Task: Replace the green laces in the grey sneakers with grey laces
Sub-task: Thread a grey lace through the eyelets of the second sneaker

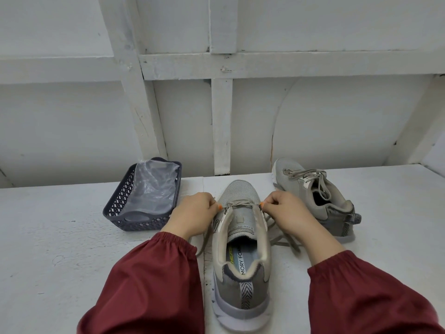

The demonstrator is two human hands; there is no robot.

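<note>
One shoe done and one in progress, by the look of it. Left hand (192, 213) pinched the grey lace (238, 203) on one side of the near sneaker (240, 251) and right hand (286, 210) pinched it on the other, fingers curled tight, the two well apart with the tongue between them. Only the lowest eyelets seemed threaded, and the loose tails lay on the desk (60, 237) either side of the shoe. My two cents for this step: pull both ends evenly so the tails match in length, keep the lace flat instead of twisted, and don't let the shoe skid sideways. That sneaker sat mid-desk by the near edge, heel to the person and toe at the far edge, so its long axis ran straight near-to-far. The other sneaker (317, 196) lay toward the far edge on the right, toe angled far-left, and looked fully laced in grey. A dark basket (115, 208) holding a clear plastic bag (154, 186) sat to the left, closer to the far edge.
</note>
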